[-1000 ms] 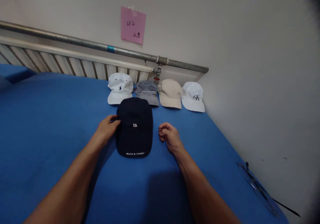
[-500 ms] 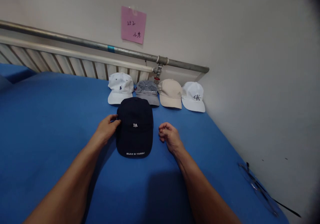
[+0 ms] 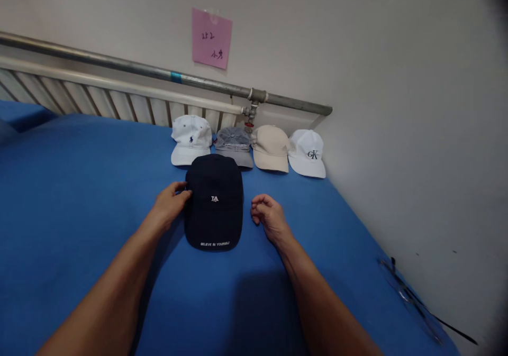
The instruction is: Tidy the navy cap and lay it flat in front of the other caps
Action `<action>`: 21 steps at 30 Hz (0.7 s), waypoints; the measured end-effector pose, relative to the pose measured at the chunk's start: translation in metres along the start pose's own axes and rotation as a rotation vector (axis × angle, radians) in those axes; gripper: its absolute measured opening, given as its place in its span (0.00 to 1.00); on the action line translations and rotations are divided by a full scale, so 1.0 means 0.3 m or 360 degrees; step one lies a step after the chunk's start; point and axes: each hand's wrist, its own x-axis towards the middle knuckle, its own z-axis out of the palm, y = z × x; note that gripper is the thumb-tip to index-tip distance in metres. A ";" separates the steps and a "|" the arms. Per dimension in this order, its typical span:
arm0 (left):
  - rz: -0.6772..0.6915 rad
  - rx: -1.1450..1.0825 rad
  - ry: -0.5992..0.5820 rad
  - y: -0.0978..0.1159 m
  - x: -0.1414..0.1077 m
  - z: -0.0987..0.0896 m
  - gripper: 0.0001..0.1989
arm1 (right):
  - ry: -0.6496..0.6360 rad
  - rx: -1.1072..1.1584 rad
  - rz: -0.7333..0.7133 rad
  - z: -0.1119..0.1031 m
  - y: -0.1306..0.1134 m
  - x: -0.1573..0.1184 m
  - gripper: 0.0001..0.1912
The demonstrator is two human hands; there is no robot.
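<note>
A dark navy cap [image 3: 214, 202] with white lettering on its crown and brim faces me in the middle of the blue sheet. My left hand [image 3: 173, 200] grips its left edge between thumb and fingers. To the right of the cap, a small gap away, my right hand [image 3: 268, 213] has its fingers curled together with nothing in them. Behind the navy cap stands a row: a white cap [image 3: 192, 136] with a small dark logo, a grey cap [image 3: 234, 144], a beige cap [image 3: 271, 147] and a white cap [image 3: 307, 152] with black letters.
The blue sheet [image 3: 79, 186] meets a wall on the right. Eyeglasses [image 3: 413, 300] lie at its lower right edge. Along the back run a radiator [image 3: 119, 105] and a metal pipe [image 3: 138, 69] with a valve. A pink note [image 3: 211, 38] hangs above.
My right hand's fingers have shifted very slightly to the left and look a little more closed. My left hand and the caps have stayed in place.
</note>
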 end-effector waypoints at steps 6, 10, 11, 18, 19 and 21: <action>-0.0081 0.0027 -0.0003 0.029 -0.019 0.003 0.20 | -0.0004 -0.0015 -0.0007 0.000 -0.001 0.000 0.08; -0.0090 0.0039 0.0001 0.045 -0.028 0.004 0.18 | 0.0007 -0.0044 -0.0019 0.001 -0.001 -0.001 0.08; -0.0090 0.0041 0.0005 0.048 -0.030 0.004 0.17 | 0.0018 -0.0059 -0.0025 0.002 0.000 -0.002 0.07; -0.0108 0.0076 0.0012 0.056 -0.033 0.004 0.18 | 0.0080 -0.0217 -0.0035 0.019 0.012 -0.008 0.12; -0.0107 0.0083 0.0011 0.055 -0.031 0.004 0.19 | 0.0070 -0.0231 -0.0019 0.021 0.012 -0.009 0.14; -0.0102 0.0099 0.0008 0.052 -0.028 0.003 0.19 | 0.0039 -0.0251 0.0019 0.023 0.012 -0.010 0.18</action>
